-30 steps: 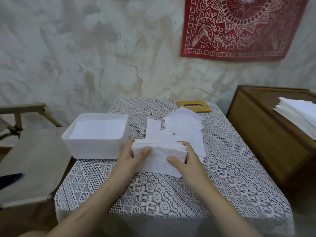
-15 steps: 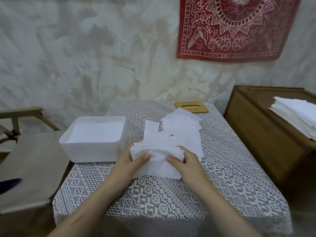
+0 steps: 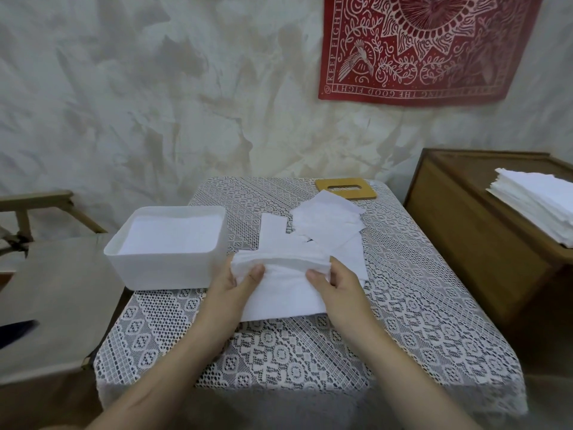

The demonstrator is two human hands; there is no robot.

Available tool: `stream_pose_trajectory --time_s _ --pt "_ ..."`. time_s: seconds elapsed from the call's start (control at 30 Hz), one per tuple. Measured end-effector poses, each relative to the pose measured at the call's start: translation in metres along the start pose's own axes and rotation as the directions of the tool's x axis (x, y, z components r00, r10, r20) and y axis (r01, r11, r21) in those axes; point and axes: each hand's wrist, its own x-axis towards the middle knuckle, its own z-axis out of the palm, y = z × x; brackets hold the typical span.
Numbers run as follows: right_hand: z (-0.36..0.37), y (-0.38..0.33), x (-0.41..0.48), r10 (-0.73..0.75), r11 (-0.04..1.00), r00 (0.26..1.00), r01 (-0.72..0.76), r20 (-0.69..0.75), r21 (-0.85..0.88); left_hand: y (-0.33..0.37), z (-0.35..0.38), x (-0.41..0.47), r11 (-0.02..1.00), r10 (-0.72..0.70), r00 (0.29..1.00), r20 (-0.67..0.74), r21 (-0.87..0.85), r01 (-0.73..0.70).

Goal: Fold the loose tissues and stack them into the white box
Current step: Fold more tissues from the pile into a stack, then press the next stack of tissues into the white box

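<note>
Two hands: both are gripping one bundle of tissues, one at each end, over the middle of the table.
Left hand (image 3: 231,285): is pinching the bundle's left end, with the thumb pressing on top and the fingers curling underneath, mostly hidden.
Right hand (image 3: 336,285): is pinching the right end the same way, thumb on top and pointing inward, fingers tucking behind the paper.
Bundle (image 3: 282,274): is bunching into layered folds along its far edge between the two thumbs, while its near part is lying flat on the cloth toward the person.
Loose tissues (image 3: 328,225): are lying flat and overlapping just behind the bundle, spreading toward the far right of the table; the nearest ones are running under the bundle.
Box (image 3: 167,268): is sitting open-topped at the table's left edge, just left of the left hand, and is holding a flat white layer of tissues below its rim.
Table (image 3: 403,305): is carrying all of this on a white lace cloth.
Lid (image 3: 345,189): is lying flat at the far edge, a tan wooden plate with a slot, just beyond the loose tissues.
Chest (image 3: 465,243): is standing to the right of the table, brown wood.
Stack (image 3: 539,206): is resting on the chest's top at the frame's right edge, many white sheets deep.
Chair (image 3: 52,290): is standing close against the table's left side, wooden frame and beige seat.
Banner (image 3: 428,48): is hanging on the mottled wall above, red with a pale pattern.
</note>
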Motion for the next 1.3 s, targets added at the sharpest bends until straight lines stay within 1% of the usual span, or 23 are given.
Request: stream_pose_trajectory --time_s 0.07,0.13,0.27,0.33,0.4,0.47,0.53,0.6,0.67,0.73,0.8,0.93,1.07,1.2,1.3 --pt "0.001 0.001 0.0 0.006 1.0 1.0 -0.006 -0.018 0.006 0.0 -0.002 0.0 1.0 -0.019 1.0 0.006 0.025 0.019" --pt "0.001 -0.001 -0.001 0.014 1.0 1.0 -0.014 -0.014 -0.008 0.0 -0.002 0.0 0.998 -0.044 0.999 -0.017 0.04 0.045" --pt "-0.004 -0.01 -0.008 0.036 0.994 0.996 -0.027 0.084 -0.101 0.005 0.001 -0.005 0.996 -0.066 0.994 -0.082 0.053 0.071" --pt "-0.008 -0.012 -0.014 0.04 0.992 0.992 -0.025 0.118 -0.124 0.012 0.004 -0.012 0.993 -0.103 0.991 -0.08 0.041 0.106" --pt "-0.012 -0.011 -0.018 0.04 0.994 0.995 -0.03 0.088 -0.109 0.017 0.007 -0.019 0.99 -0.134 0.99 -0.054 0.04 0.136" --pt "-0.015 -0.009 -0.02 0.051 0.996 0.998 -0.049 0.024 -0.068 0.02 0.007 -0.027 0.987 -0.153 0.988 -0.035 0.039 0.155" --pt "-0.013 -0.008 -0.02 0.061 0.998 0.998 -0.061 -0.032 -0.018 0.021 0.004 -0.033 0.985 -0.167 0.984 -0.055 0.022 0.169" --pt "-0.01 -0.009 -0.022 0.072 0.997 0.994 -0.07 -0.077 0.031 0.023 0.003 -0.04 0.985 -0.17 0.979 -0.114 0.009 0.172" --pt "-0.007 -0.011 -0.025 0.075 0.996 0.99 -0.068 -0.117 0.061 0.026 0.002 -0.045 0.988 -0.146 0.975 -0.169 0.021 0.152" --pt "-0.005 -0.013 -0.03 0.06 0.998 0.989 -0.056 -0.135 0.033 0.029 0.001 -0.051 0.991 -0.113 0.973 -0.201 0.054 0.127" --pt "-0.006 -0.017 -0.035 0.035 0.998 0.994 -0.039 -0.104 -0.04 0.031 -0.003 -0.057 0.993 -0.078 0.977 -0.199 0.072 0.095" --pt "-0.004 -0.038 -0.044 0.037 0.99 0.998 -0.043 -0.044 -0.138 0.039 -0.021 -0.064 0.99 -0.031 0.988 -0.15 0.134 0.051" --pt "0.013 -0.07 -0.042 -0.016 0.988 1.0 0.017 0.008 -0.153 0.055 -0.053 -0.06 0.983 0.0 0.99 -0.142 0.182 0.026" --pt "0.048 -0.091 -0.018 -0.077 0.975 0.994 0.09 0.074 -0.204 0.073 -0.098 -0.035 0.962 0.082 0.98 -0.18 0.271 -0.03" --pt "0.081 -0.097 0.007 -0.083 0.955 0.988 0.115 0.126 -0.272 0.082 -0.133 -0.01 0.938 0.119 0.968 -0.222 0.343 -0.037"
